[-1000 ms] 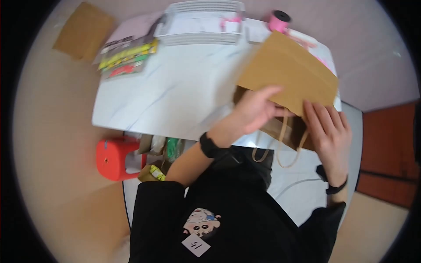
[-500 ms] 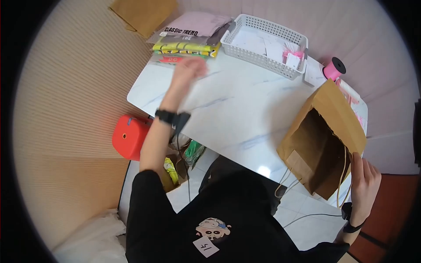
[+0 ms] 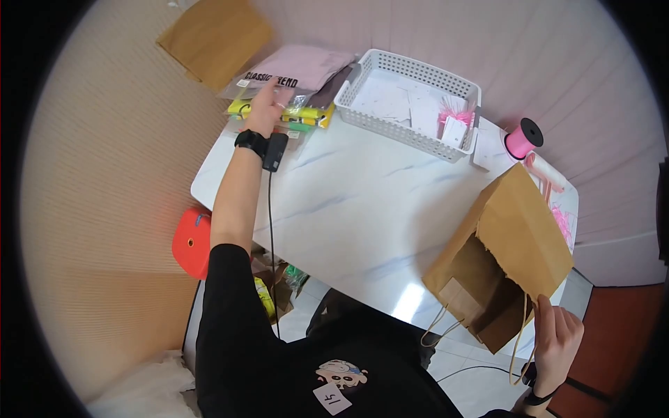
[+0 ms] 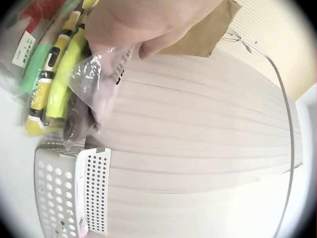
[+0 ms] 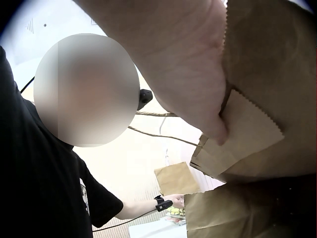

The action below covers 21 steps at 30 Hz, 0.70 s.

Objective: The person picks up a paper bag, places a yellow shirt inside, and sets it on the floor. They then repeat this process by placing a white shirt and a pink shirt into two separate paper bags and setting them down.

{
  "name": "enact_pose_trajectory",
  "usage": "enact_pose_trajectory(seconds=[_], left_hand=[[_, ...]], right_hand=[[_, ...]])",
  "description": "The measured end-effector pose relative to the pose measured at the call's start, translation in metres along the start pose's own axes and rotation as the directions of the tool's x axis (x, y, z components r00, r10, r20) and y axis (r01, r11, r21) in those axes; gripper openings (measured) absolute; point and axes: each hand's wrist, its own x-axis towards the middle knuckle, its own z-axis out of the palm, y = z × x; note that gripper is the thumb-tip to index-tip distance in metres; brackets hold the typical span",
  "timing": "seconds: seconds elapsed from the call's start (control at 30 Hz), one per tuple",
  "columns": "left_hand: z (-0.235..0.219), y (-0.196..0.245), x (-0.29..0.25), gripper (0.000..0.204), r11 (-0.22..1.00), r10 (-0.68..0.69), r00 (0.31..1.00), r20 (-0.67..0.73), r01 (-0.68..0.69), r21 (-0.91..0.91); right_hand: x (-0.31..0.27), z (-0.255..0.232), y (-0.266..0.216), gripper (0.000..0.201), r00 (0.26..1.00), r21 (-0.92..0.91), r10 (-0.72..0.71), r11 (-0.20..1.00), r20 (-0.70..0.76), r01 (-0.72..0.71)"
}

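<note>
At the far left of the table my left hand [image 3: 265,111] grips the near edge of the top packet, a pink garment [image 3: 306,64] in clear plastic printed with dark letters. In the left wrist view its clear film [image 4: 94,74] bunches below the hand. Yellow and green packed garments [image 4: 64,74] lie beneath it. My right hand [image 3: 559,331] pinches the rim of a brown paper bag [image 3: 526,230], which lies tilted with its mouth toward me. The right wrist view shows the thumb over a paper patch [image 5: 242,134] inside the bag. Twisted paper handles [image 3: 519,348] hang from the rim.
A white perforated basket [image 3: 397,129] holding cards and pink shredded paper stands at the back. To its right is a pink ribbon spool [image 3: 521,141]. Another brown paper bag [image 3: 216,42] lies behind the packets. A red stool [image 3: 191,244] stands left of the table.
My left hand has left the paper bag and moved across the table to the packets. The right hand keeps hold of the bag's rim, and the bag's mouth has turned toward me.
</note>
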Motion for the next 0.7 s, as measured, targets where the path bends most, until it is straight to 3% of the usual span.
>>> enact_pose_trajectory(seconds=[0.03, 0.07, 0.1, 0.13, 0.2, 0.23, 0.33, 0.37, 0.4, 0.43, 0.47, 0.5, 0.57, 0.6, 0.63, 0.67, 0.7], left_hand=[[-0.003, -0.002, -0.002, 0.017, 0.959, 0.184, 0.972, 0.149, -0.210, 0.187], [-0.001, -0.003, -0.002, 0.020, 0.842, 0.326, 0.887, 0.326, -0.430, 0.327], [0.004, 0.000, 0.000, 0.024, 0.947, 0.238, 0.930, 0.281, -0.287, 0.147], [0.004, 0.001, 0.016, 0.024, 0.948, 0.233, 0.929, 0.288, -0.283, 0.144], [0.009, 0.005, 0.049, 0.023, 1.000, 0.010, 0.999, -0.043, -0.009, 0.014], [0.007, 0.002, 0.059, 0.023, 0.997, 0.069, 0.993, -0.097, -0.065, 0.046], [0.004, 0.005, 0.055, 0.021, 0.999, 0.048, 0.997, -0.066, -0.047, 0.018], [0.000, 0.008, 0.031, 0.019, 0.912, 0.196, 0.976, 0.093, -0.216, 0.349], [-0.009, 0.009, 0.001, 0.017, 0.688, 0.272, 0.917, 0.291, -0.397, 0.608], [-0.031, 0.001, -0.008, 0.015, 0.905, 0.253, 0.958, 0.135, -0.284, 0.318], [-0.014, 0.008, -0.065, 0.014, 0.995, 0.094, 0.995, -0.030, -0.095, -0.036], [-0.039, 0.007, -0.099, 0.012, 0.995, 0.087, 0.996, -0.010, -0.086, 0.052], [-0.051, -0.017, -0.201, 0.009, 0.997, 0.074, 0.991, -0.116, -0.074, 0.008], [-0.081, -0.042, -0.244, 0.012, 0.981, 0.106, 0.977, 0.183, -0.133, 0.140], [-0.052, -0.048, -0.300, 0.019, 0.985, -0.126, 0.992, -0.018, 0.127, 0.118], [-0.058, -0.055, -0.334, 0.026, 0.924, -0.318, 0.942, 0.105, 0.283, 0.258], [-0.058, -0.057, -0.360, 0.034, 0.856, -0.509, 0.828, 0.235, 0.459, 0.237]], right_hand=[[0.000, -0.001, 0.000, 0.027, 1.000, -0.005, 0.009, 1.000, 0.001, -0.009], [-0.001, -0.001, -0.001, 0.027, 1.000, 0.005, 0.008, 1.000, 0.011, -0.008], [-0.001, -0.001, -0.001, 0.026, 1.000, 0.014, 0.006, 1.000, 0.020, -0.006], [0.000, -0.002, -0.001, 0.026, 1.000, 0.009, 0.013, 1.000, 0.021, -0.014], [0.001, -0.002, -0.003, 0.027, 0.999, 0.020, 0.013, 1.000, 0.037, -0.014], [0.002, -0.002, -0.003, 0.027, 0.999, 0.020, 0.018, 1.000, 0.040, -0.019], [0.011, -0.004, -0.001, 0.026, 0.999, 0.042, 0.012, 0.999, 0.030, -0.014], [0.011, -0.004, 0.000, 0.026, 1.000, 0.033, 0.009, 0.999, 0.015, -0.009], [0.010, -0.003, 0.002, 0.027, 1.000, 0.027, 0.008, 1.000, -0.003, -0.008], [0.010, -0.003, 0.003, 0.027, 1.000, 0.039, 0.013, 0.999, -0.003, -0.013], [0.009, -0.002, 0.004, 0.028, 1.000, 0.029, 0.007, 1.000, -0.015, -0.006], [0.008, -0.003, 0.006, 0.029, 1.000, 0.020, -0.002, 1.000, -0.026, 0.002], [0.006, -0.002, 0.006, 0.030, 1.000, 0.023, -0.002, 1.000, -0.027, 0.003], [0.005, -0.001, 0.004, 0.031, 1.000, 0.016, -0.005, 1.000, -0.028, 0.005], [0.005, 0.000, 0.003, 0.031, 0.999, 0.031, 0.011, 0.999, -0.031, -0.010], [0.004, 0.003, 0.003, 0.031, 1.000, 0.044, 0.001, 0.999, -0.021, 0.000], [0.003, 0.006, 0.003, 0.030, 1.000, 0.030, 0.006, 1.000, -0.025, -0.006]])
